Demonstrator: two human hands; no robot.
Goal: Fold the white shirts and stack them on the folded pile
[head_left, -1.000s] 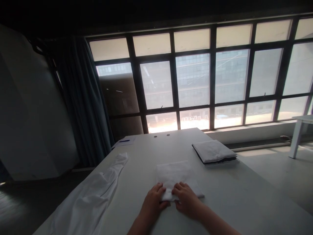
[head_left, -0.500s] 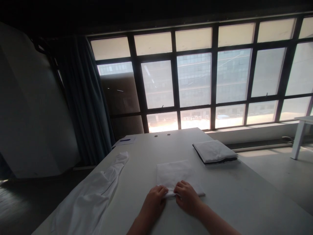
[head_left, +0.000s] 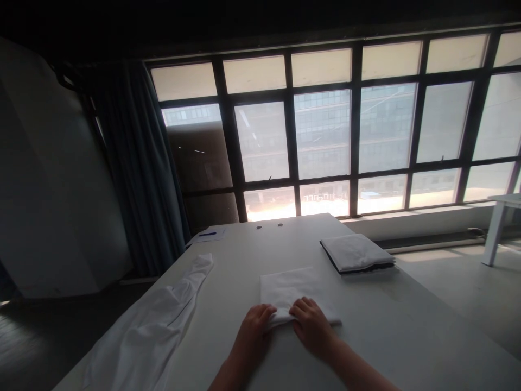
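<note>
**Folded white cloth (head_left: 287, 287) held at its near edge**

A wide, dark-framed window (head_left: 321, 133) stands beyond the far end of a long white surface (head_left: 407, 336), with a blue curtain (head_left: 142, 179) hanging to its left. A loose, wrinkled white cloth (head_left: 146, 331) runs along the surface's left side. On the right, near the edge, lies a folded pile (head_left: 358, 251), white over a dark layer. The folded white cloth lies flat between these two, in front of the person. The left hand (head_left: 253, 328) and right hand (head_left: 314, 327) stand just apart, fingers of each clamped on its near edge; the left thumb is hidden. Far left, a blue pen (head_left: 208, 234) rests on paper (head_left: 217, 238).
</note>
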